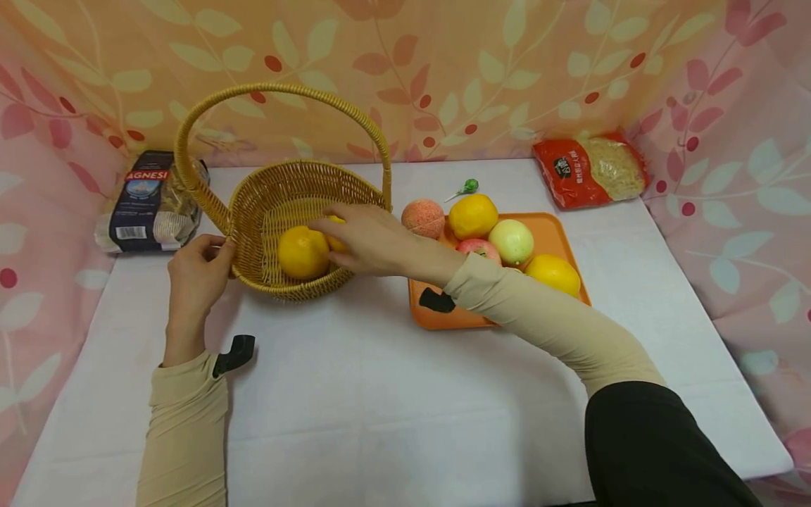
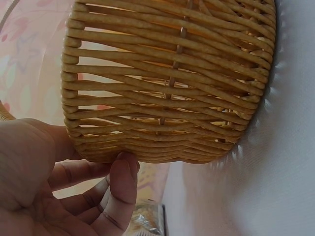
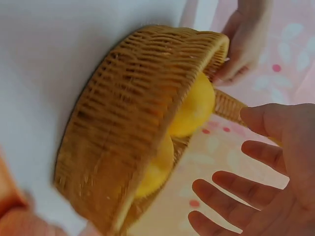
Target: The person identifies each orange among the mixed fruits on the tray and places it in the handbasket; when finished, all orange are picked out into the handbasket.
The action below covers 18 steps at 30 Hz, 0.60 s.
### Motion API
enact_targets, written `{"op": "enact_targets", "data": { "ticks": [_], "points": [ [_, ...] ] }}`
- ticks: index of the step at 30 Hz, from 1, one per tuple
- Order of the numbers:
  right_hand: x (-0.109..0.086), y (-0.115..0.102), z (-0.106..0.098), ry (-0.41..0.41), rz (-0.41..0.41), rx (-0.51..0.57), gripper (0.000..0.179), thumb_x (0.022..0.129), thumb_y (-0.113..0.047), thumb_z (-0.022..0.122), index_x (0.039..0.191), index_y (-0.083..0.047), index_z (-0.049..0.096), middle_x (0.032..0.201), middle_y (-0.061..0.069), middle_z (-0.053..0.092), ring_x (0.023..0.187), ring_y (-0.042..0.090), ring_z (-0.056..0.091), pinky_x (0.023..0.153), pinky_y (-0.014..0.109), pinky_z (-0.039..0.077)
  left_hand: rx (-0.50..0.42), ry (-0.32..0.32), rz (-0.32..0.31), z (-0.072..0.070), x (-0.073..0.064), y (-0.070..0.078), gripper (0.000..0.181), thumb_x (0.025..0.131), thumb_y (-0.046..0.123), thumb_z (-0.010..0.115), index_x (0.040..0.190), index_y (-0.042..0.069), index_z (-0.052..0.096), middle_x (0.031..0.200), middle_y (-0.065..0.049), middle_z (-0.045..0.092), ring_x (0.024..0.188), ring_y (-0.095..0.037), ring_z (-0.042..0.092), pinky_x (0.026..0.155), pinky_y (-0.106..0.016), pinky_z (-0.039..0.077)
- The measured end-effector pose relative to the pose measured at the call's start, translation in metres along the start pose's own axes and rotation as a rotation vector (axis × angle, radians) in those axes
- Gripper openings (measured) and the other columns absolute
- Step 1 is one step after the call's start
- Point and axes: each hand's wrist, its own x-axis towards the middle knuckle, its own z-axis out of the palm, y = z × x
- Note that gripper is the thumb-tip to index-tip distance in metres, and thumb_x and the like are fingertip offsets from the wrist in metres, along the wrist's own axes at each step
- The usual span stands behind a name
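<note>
A wicker basket (image 1: 298,290) with a tall arched handle stands on the left half of the table. My left hand (image 1: 199,274) pinches its left rim near the foot of the handle; thumb and finger meet that edge in the left wrist view. Inside lie two yellow fruits, one in plain sight (image 1: 303,253) and a second (image 1: 336,243) mostly behind my right hand (image 1: 374,243). That right hand reaches over the basket's right side. In the right wrist view its fingers (image 3: 236,189) are spread and hold nothing, apart from both fruits.
Right of the basket, an orange tray (image 1: 554,229) carries several fruits, among them a yellow one (image 1: 552,274) and a pale green one (image 1: 510,242). A rough pink ball (image 1: 422,218) sits at its corner, a green lollipop (image 1: 469,186) behind. Packets stand left (image 1: 142,204) and back right (image 1: 592,170).
</note>
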Motion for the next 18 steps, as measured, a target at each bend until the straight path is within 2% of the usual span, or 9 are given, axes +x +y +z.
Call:
{"op": "enact_targets", "data": {
  "ticks": [4,7,10,14,18],
  "points": [
    [-0.029,0.014,-0.017,0.052,-0.006,0.018,0.044,0.094,-0.027,0.062,0.136,-0.015,0.055,0.137,0.012,0.055,0.113,0.027,0.061,0.095,0.041,0.051,-0.001,-0.005,0.001,-0.001,0.000,0.001,0.042,0.099,0.033,0.049,0.117,-0.001,0.064,0.074,0.004,0.061,0.050,0.008,0.054,0.046,-0.018,0.044],
    [-0.049,0.028,-0.027,0.132,0.013,0.047,0.041,0.093,-0.024,0.064,0.132,-0.012,0.059,0.134,0.011,0.059,0.104,0.026,0.064,0.091,0.040,0.052,-0.002,-0.001,-0.001,-0.001,0.001,0.002,0.042,0.099,0.033,0.049,0.117,-0.001,0.064,0.075,0.003,0.062,0.051,0.008,0.054,0.046,-0.019,0.044],
    [-0.068,0.045,-0.035,0.192,0.071,0.074,0.039,0.091,-0.021,0.065,0.129,-0.011,0.062,0.131,0.009,0.061,0.108,0.027,0.063,0.093,0.041,0.052,-0.014,-0.005,0.003,0.000,0.000,0.003,0.042,0.099,0.033,0.049,0.118,-0.001,0.064,0.074,0.005,0.061,0.051,0.008,0.055,0.045,-0.019,0.045],
    [-0.087,0.071,-0.045,0.187,0.202,0.080,0.040,0.091,-0.021,0.064,0.130,-0.010,0.061,0.135,0.009,0.058,0.126,0.028,0.054,0.103,0.046,0.047,-0.020,-0.011,0.000,-0.001,0.000,0.002,0.043,0.099,0.034,0.049,0.119,-0.001,0.064,0.072,0.011,0.059,0.051,0.009,0.055,0.047,-0.019,0.045],
    [-0.098,0.101,-0.048,0.097,0.333,0.100,0.048,0.092,-0.025,0.064,0.137,-0.011,0.054,0.144,0.012,0.049,0.131,0.032,0.049,0.107,0.050,0.043,-0.018,-0.014,-0.008,-0.001,-0.001,0.002,0.042,0.099,0.033,0.049,0.120,-0.001,0.063,0.072,0.013,0.057,0.051,0.009,0.055,0.047,-0.018,0.046]
  ]
}}
